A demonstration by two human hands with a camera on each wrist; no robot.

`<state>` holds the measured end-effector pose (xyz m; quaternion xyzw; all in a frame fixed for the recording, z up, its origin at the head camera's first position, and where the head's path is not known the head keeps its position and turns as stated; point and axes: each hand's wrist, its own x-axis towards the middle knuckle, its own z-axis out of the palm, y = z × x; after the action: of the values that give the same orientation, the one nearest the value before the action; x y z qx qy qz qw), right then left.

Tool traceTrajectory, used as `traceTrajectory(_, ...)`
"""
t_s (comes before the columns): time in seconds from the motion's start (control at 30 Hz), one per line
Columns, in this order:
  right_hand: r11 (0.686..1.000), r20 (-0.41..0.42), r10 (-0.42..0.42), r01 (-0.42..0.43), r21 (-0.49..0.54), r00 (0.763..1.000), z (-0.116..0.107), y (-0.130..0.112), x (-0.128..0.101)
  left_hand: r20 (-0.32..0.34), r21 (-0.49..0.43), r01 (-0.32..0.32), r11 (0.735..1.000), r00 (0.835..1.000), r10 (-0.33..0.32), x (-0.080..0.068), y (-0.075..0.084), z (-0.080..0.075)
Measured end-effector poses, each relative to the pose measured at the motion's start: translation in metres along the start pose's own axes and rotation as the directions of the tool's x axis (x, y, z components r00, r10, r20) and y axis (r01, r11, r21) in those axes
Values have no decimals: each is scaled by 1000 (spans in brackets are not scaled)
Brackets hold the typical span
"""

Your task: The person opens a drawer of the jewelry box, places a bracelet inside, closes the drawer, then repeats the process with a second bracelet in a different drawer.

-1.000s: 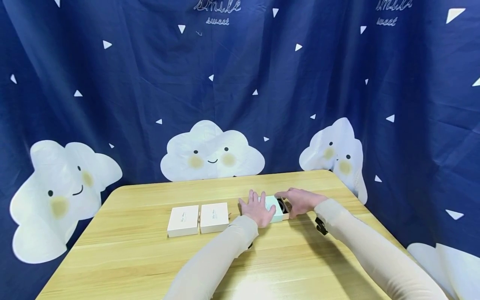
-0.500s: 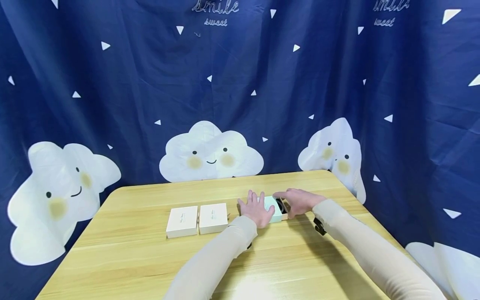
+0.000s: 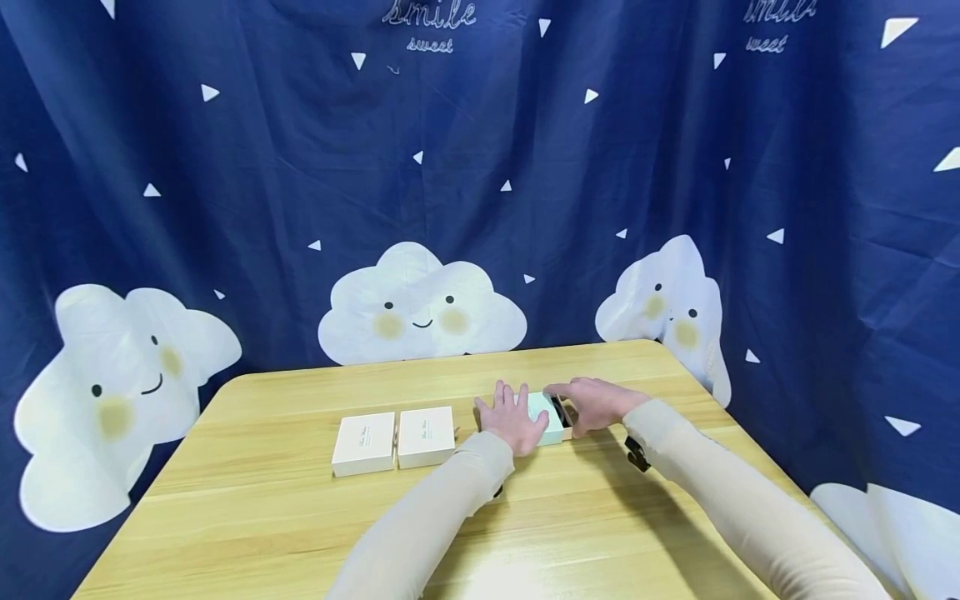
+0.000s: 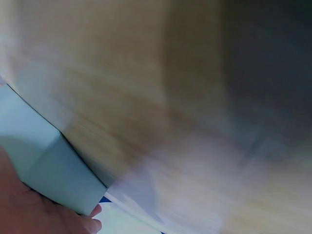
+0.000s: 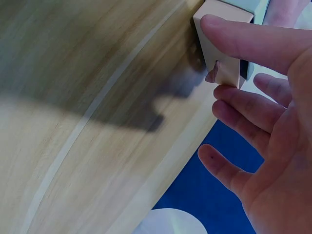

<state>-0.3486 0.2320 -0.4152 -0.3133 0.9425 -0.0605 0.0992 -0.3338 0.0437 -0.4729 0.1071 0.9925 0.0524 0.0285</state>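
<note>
both hands are working on a small mint-green box (image 3: 545,419) lying on the wooden tabletop (image 3: 300,517). the left hand (image 3: 514,419) is lying flat on the left part of the box's top, fingers straight and spread, pressing down rather than gripping. in the left wrist view the box (image 4: 44,165) is sitting against the palm, a corner and two pale green faces showing; the rest of that view is motion-blurred.

the right hand (image 3: 592,403) is at the box's right end. in the right wrist view the forefinger (image 5: 243,41) is lying straight across the top edge of a cream inner tray (image 5: 222,53) that is sticking out of the green sleeve, and the other fingers are hanging loosely spread just below it, not wrapped round anything. where the thumb is lying i cannot tell. from the head view a dark gap is showing between the sleeve and the right hand, so the tray is sitting partly out.

just left of the left hand, two cream boxes (image 3: 364,442) (image 3: 427,435) are lying side by side, touching or nearly so, lids closed. both arms are wearing beige sleeves (image 3: 442,517). a black strap (image 3: 636,454) is showing under the right wrist. beyond the hands, a navy curtain (image 3: 225,167) with white clouds is hanging behind the tabletop.
</note>
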Motion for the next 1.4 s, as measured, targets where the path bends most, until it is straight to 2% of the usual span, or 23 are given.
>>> traceTrajectory(0.3,1000,-4,-15,15,10,1000,0,-2,0,-22,-4,-8,1000,1000,7,0,0,1)
traceTrajectory(0.73,1000,0,2,-2,-1,1000,1,-6,4,6,-14,4,1000,1000,-4,0,-1,0)
traceTrajectory(0.93,999,-16,-29,30,29,999,1,-10,4,-2,-17,-1,1000,1000,1,-7,0,-7)
traceTrajectory(1.1,998,-27,-40,41,38,999,1,-11,3,9,-8,-3,1000,1000,3,-6,1,-7)
traceTrajectory(1.23,998,-28,-49,50,38,998,2,-11,4,-18,-12,-8,1000,1000,8,-7,1,-7)
traceTrajectory(1.4,997,-24,-61,62,47,998,3,-12,5,-16,-5,-10,1000,1000,10,-7,0,-7)
